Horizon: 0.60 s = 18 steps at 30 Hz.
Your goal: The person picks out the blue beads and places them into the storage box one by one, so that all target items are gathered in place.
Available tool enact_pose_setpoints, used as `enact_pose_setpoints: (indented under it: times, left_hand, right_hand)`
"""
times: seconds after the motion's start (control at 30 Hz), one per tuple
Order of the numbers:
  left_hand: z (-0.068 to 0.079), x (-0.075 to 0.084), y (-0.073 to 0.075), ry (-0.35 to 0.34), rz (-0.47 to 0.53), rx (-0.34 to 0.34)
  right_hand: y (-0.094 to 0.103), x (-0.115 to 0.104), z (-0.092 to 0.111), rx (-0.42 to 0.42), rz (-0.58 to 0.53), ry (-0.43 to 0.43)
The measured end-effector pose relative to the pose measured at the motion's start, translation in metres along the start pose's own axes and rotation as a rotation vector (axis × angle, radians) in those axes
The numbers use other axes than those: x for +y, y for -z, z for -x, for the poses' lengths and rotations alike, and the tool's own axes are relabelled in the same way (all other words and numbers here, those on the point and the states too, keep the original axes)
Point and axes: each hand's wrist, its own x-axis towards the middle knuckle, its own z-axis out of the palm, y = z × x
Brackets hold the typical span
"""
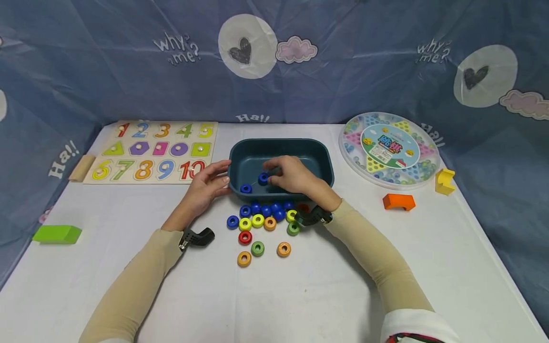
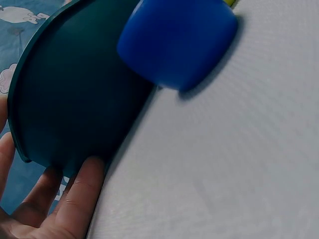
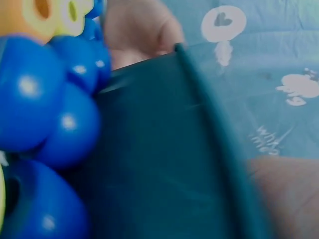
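A dark teal tray [image 1: 280, 143] stands at the middle of the table. My left hand [image 1: 206, 188] rests against its left end, with fingers touching the outer wall, as the left wrist view also shows. Inside the tray, my right hand [image 1: 296, 177] pinches a blue ring bead [image 1: 263, 179] at its fingertips. Another blue bead [image 1: 246, 188] lies in the tray's near left corner. In front of the tray are several blue beads [image 1: 278, 216], yellow beads [image 1: 258, 220], orange beads [image 1: 284, 249], green beads [image 1: 258, 248] and a red bead [image 1: 245, 237]. The right wrist view hides the right fingertips.
A number and shape puzzle board [image 1: 150, 152] lies at the back left, beside a wooden block [image 1: 82, 168]. At the left edge sits a green block [image 1: 57, 234]. A round game box [image 1: 389, 150], an orange arch block [image 1: 399, 201] and a yellow block [image 1: 445, 181] are at right.
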Motion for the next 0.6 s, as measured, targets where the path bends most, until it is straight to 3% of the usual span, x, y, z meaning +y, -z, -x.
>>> enact_pose_setpoints:
  times: [0.17,0.27,0.43,0.6]
  left_hand:
    - [0.001,-0.001,0.003,0.001,0.004,-0.014]
    - [0.001,-0.001,0.003,0.001,-0.003,-0.010]
    - [0.002,-0.001,0.004,-0.008,-0.003,-0.020]
    - [0.001,-0.001,0.003,-0.021,0.018,-0.026]
  right_hand:
    - [0.009,-0.014,0.019,0.139,-0.068,0.156]
    - [0.009,-0.031,0.031,0.159,-0.083,0.267]
    - [-0.012,-0.061,0.034,0.032,-0.041,0.403]
    - [-0.043,-0.077,0.025,-0.134,0.043,0.384]
